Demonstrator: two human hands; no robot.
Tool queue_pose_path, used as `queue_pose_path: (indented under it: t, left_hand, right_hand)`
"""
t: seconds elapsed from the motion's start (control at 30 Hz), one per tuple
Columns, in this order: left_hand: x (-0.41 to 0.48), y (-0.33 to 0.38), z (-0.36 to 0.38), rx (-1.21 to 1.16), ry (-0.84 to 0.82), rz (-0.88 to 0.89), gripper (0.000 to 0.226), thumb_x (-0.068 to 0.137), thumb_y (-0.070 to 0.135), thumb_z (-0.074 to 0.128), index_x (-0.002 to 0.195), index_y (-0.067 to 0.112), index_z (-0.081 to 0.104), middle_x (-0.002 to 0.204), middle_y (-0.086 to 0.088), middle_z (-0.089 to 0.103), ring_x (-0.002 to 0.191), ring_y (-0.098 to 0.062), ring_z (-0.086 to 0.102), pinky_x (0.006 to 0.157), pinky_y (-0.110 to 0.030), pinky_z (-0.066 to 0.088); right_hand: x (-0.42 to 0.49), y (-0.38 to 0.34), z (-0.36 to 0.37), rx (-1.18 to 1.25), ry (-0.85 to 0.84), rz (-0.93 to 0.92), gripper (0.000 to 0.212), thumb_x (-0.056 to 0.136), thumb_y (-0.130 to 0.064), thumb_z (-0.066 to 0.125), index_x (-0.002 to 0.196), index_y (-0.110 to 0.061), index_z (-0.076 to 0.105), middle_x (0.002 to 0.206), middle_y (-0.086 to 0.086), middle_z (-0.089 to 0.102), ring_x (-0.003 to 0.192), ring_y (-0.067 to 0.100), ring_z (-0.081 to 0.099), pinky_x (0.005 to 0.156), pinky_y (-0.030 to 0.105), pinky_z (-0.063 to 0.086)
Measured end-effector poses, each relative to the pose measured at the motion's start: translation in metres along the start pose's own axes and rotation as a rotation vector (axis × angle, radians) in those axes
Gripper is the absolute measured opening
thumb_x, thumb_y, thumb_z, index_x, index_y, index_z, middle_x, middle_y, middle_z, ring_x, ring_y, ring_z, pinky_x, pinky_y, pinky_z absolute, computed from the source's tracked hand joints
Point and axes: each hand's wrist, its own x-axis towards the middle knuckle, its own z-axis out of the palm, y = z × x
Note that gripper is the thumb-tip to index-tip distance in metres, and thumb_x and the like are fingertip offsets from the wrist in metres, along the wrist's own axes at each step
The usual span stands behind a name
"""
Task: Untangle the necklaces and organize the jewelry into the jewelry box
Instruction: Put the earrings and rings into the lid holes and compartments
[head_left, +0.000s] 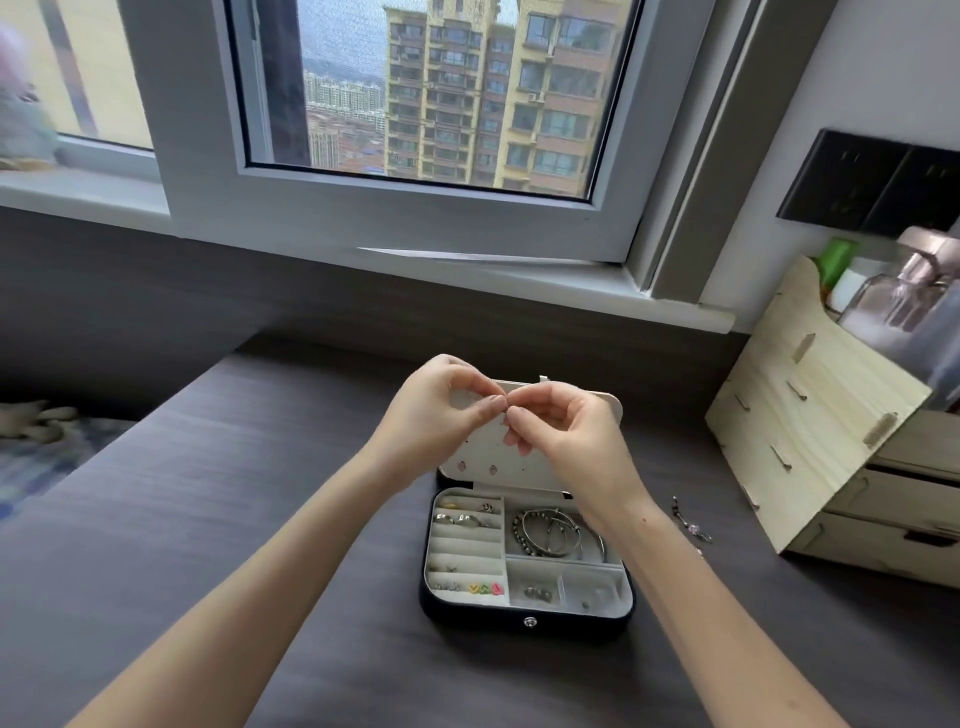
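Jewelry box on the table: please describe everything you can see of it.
The jewelry box lies flat on the dark wood-grain table, lid open and raised behind. Its shell looks black, with a silver snap in front; the lining is pale. Rings sit in the left rolls, bangles in the upper right compartment, small pieces in two lower ones. Two pinkish studs hang on the lid. The left hand and right hand pinch a tiny item before the lid.

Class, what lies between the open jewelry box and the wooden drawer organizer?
In the head view, one small beaded jewelry piece lies there on the dark desk.
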Motion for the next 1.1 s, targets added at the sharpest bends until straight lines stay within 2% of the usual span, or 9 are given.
queue_pose_path:
  t: [0.2, 0.33, 0.43, 0.5, 0.63, 0.83, 0.9, 1.0, 1.1]
  left_hand:
    - [0.001, 0.004, -0.014, 0.072, -0.219, 0.046, 0.008, 0.084, 0.027, 0.067, 0.077, 0.030, 0.065, 0.095, 0.009, 0.056, 0.086, 0.001, 0.053, 0.072, -0.016, 0.040]
    - [0.001, 0.003, -0.023, -0.025, -0.386, -0.006, 0.007, 0.084, 0.032, 0.064, 0.086, 0.025, 0.066, 0.101, 0.007, 0.055, 0.093, -0.010, 0.056, 0.079, -0.028, 0.049]
    - [-0.001, 0.005, -0.026, -0.050, -0.436, -0.023, 0.004, 0.087, 0.027, 0.063, 0.083, 0.027, 0.063, 0.098, 0.011, 0.053, 0.076, 0.002, 0.049, 0.066, -0.015, 0.039]
    - [-0.001, 0.005, -0.027, -0.058, -0.448, -0.025, 0.010, 0.089, 0.024, 0.061, 0.080, 0.027, 0.061, 0.095, 0.011, 0.052, 0.068, 0.003, 0.044, 0.061, -0.012, 0.035]
    - [-0.002, 0.004, -0.026, -0.081, -0.457, -0.013, 0.011, 0.090, 0.019, 0.060, 0.079, 0.023, 0.062, 0.098, 0.005, 0.053, 0.078, -0.009, 0.045, 0.067, -0.021, 0.036]
    - [0.001, 0.005, -0.021, -0.056, -0.413, 0.011, 0.015, 0.091, 0.018, 0.059, 0.077, 0.024, 0.060, 0.095, 0.009, 0.052, 0.072, 0.004, 0.047, 0.063, -0.010, 0.036]
    - [0.002, 0.002, -0.022, -0.072, -0.379, 0.001, 0.014, 0.091, 0.019, 0.059, 0.077, 0.023, 0.061, 0.096, 0.006, 0.053, 0.079, -0.002, 0.050, 0.069, -0.017, 0.039]
    - [0.003, 0.000, -0.024, -0.121, -0.380, -0.022, 0.014, 0.090, 0.022, 0.060, 0.076, 0.024, 0.063, 0.094, 0.002, 0.058, 0.089, -0.017, 0.055, 0.075, -0.029, 0.043]
    - [0.003, -0.002, -0.027, -0.232, -0.325, -0.065, 0.012, 0.089, 0.021, 0.061, 0.079, 0.020, 0.066, 0.084, 0.002, 0.064, 0.084, -0.010, 0.058, 0.076, -0.027, 0.045]
  right_hand:
    - [-0.001, -0.002, -0.007, -0.121, -0.021, -0.142, 0.006, 0.081, -0.014, 0.071, 0.081, -0.008, 0.069, 0.070, 0.004, 0.069, 0.062, 0.012, 0.065, 0.058, 0.022, 0.051]
    - [-0.002, -0.009, -0.010, -0.180, -0.173, -0.156, 0.006, 0.084, -0.012, 0.068, 0.086, -0.006, 0.066, 0.070, -0.005, 0.066, 0.061, 0.003, 0.062, 0.060, 0.020, 0.052]
    - [-0.002, -0.012, -0.013, -0.203, -0.297, -0.162, 0.005, 0.086, -0.011, 0.066, 0.089, -0.009, 0.063, 0.074, -0.007, 0.064, 0.065, 0.004, 0.061, 0.062, 0.018, 0.048]
    - [-0.002, -0.013, -0.013, -0.200, -0.314, -0.179, 0.004, 0.085, -0.008, 0.066, 0.088, -0.010, 0.063, 0.072, -0.009, 0.062, 0.065, 0.004, 0.060, 0.062, 0.014, 0.046]
    - [0.001, -0.015, -0.013, -0.170, -0.344, -0.170, 0.003, 0.085, -0.005, 0.066, 0.087, -0.006, 0.064, 0.066, -0.012, 0.061, 0.061, 0.002, 0.057, 0.063, 0.014, 0.046]
    - [0.007, -0.018, -0.022, -0.039, -0.455, -0.088, 0.004, 0.084, 0.000, 0.063, 0.086, -0.004, 0.064, 0.067, -0.010, 0.061, 0.062, 0.003, 0.053, 0.062, 0.017, 0.047]
    - [0.008, -0.021, -0.025, 0.012, -0.492, -0.060, 0.004, 0.081, -0.007, 0.064, 0.084, -0.005, 0.063, 0.066, -0.009, 0.061, 0.062, 0.005, 0.052, 0.062, 0.017, 0.046]
    - [0.007, -0.020, -0.029, -0.022, -0.421, -0.075, 0.002, 0.080, -0.006, 0.066, 0.083, -0.006, 0.065, 0.067, -0.003, 0.063, 0.061, 0.009, 0.056, 0.061, 0.020, 0.048]
    - [0.003, -0.005, -0.023, -0.190, -0.243, -0.154, 0.011, 0.083, 0.001, 0.066, 0.081, -0.010, 0.065, 0.066, -0.001, 0.064, 0.060, 0.011, 0.061, 0.062, 0.023, 0.050]
